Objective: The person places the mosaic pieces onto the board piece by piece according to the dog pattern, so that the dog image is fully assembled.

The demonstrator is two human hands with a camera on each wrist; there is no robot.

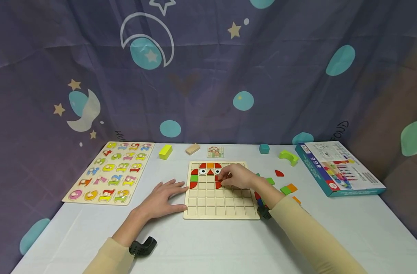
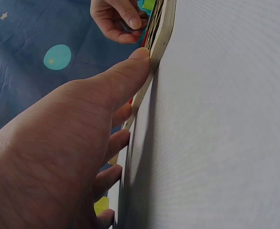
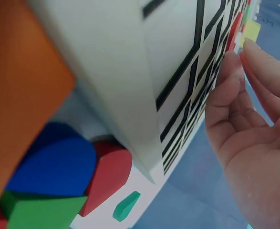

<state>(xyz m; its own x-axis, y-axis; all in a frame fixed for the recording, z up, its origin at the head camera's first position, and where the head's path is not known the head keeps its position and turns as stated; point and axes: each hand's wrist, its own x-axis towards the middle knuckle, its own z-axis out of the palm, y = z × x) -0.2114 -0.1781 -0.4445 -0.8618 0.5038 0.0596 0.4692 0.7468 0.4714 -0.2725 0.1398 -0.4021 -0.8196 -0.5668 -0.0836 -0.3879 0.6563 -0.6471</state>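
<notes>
A wooden grid board [image 1: 201, 211] lies on the table with red, green and orange pieces and two eye pieces set in its upper rows. My left hand [image 1: 164, 199] rests flat on the cloth at the board's left side, fingers spread. In the left wrist view, its thumb [image 2: 130, 71] touches the board's edge. My right hand [image 1: 239, 177] is over the upper right of the grid, its fingers bent and thumb close to the index finger. Those fingertips pinch at a red piece [image 1: 218, 185] on the grid; they partly hide it and the neighbouring squares.
Loose pieces lie right of the board, including a red quarter circle [image 1: 279, 173] and an orange one [image 1: 292, 187]. A number puzzle [image 1: 102, 167] is at left, a boxed set [image 1: 342, 167] at right. Behind stand a yellow block [image 1: 165, 152] and a small pattern card [image 1: 215, 152].
</notes>
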